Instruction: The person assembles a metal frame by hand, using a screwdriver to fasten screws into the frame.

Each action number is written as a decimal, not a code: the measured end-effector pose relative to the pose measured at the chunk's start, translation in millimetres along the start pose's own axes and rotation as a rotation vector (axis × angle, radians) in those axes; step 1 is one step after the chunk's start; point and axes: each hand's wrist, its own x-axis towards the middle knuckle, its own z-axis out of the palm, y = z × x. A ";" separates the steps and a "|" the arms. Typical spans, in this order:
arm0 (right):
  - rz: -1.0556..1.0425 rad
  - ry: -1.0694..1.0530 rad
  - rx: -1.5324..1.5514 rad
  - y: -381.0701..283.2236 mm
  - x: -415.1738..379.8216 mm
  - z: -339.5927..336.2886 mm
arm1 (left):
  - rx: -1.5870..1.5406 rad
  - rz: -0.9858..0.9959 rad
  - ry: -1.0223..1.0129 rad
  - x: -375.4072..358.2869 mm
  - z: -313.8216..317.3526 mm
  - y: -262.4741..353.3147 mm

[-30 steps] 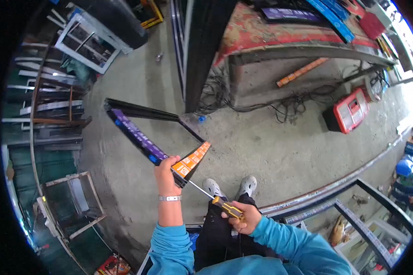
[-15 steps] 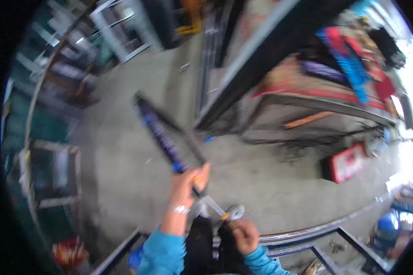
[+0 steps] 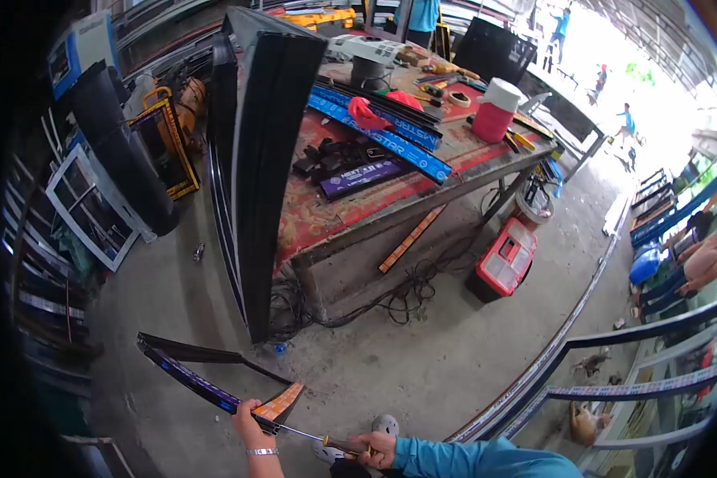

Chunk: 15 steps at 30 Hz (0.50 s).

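My left hand (image 3: 251, 426) is closed around one corner of a small dark metal frame (image 3: 190, 378), tilted out in front of me. Purple-blue film covers the frame's near bar, and orange patterned film shows on its short side. A screwdriver (image 3: 344, 445) with a brownish handle is gripped in my right hand (image 3: 381, 451). Its thin metal shaft points left, the tip right at the frame corner beside my left hand. Both hands are low in the view, above my shoes (image 3: 385, 425).
A red-topped workbench (image 3: 295, 227) bears film-covered profiles, tools and a pink-and-white jug (image 3: 498, 111). Tall black profiles (image 3: 271, 167) lean at its corner. Beneath lie cables (image 3: 410, 295) and a red toolbox (image 3: 506, 259). Glazed frames (image 3: 645, 390) and a person (image 3: 705, 259) are at right.
My view has swung up and right, showing more of the bench. The frame now sits lower and further left, still in my left hand; the screwdriver stays in my right.
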 end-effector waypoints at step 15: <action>-1.373 0.261 -1.300 27.0 -21.5 -5.8 | 0.105 0.006 -0.096 -2.2 7.7 -20.6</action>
